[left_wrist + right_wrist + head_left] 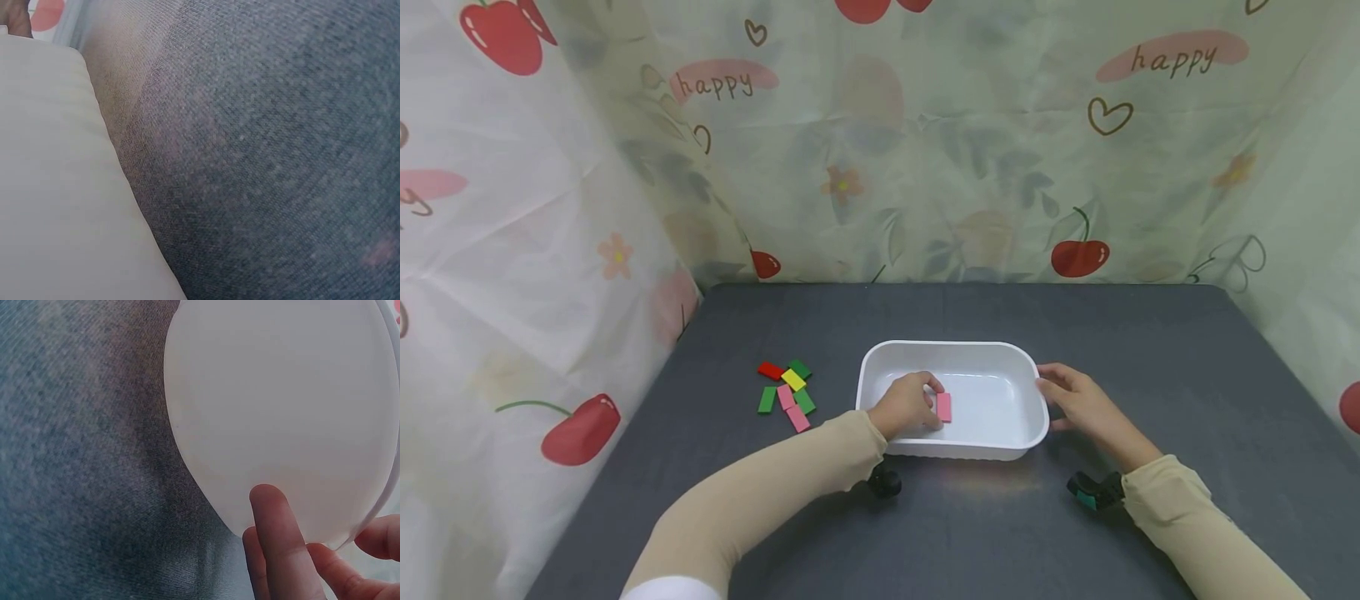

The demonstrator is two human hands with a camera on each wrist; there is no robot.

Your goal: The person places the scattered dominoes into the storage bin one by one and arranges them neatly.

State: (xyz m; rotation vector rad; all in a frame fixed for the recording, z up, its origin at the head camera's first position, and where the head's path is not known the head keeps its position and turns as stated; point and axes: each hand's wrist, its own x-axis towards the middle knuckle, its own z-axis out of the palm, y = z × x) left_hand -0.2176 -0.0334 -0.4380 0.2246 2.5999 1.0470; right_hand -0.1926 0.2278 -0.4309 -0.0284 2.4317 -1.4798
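Observation:
My left hand (908,406) reaches over the near left side of a white plastic tray (992,452). Its curled thumb and fingertips pinch a pink block (944,407) at its two ends, low inside the tray. On the opposite side, my right hand (1078,406) holds the tray by its right end. The right wrist view shows its fingers (275,515) against the outer wall, with a fingertip bent over the rim. In the left wrist view the tray's outer wall (62,169) fills the left side, hiding the pink block.
Left of the tray lies a loose group of small flat blocks: a red block (771,371), a yellow block (793,380), several green and two more pink ones. They rest on a dark grey table (970,533). Printed curtains (925,167) hang behind and at both sides.

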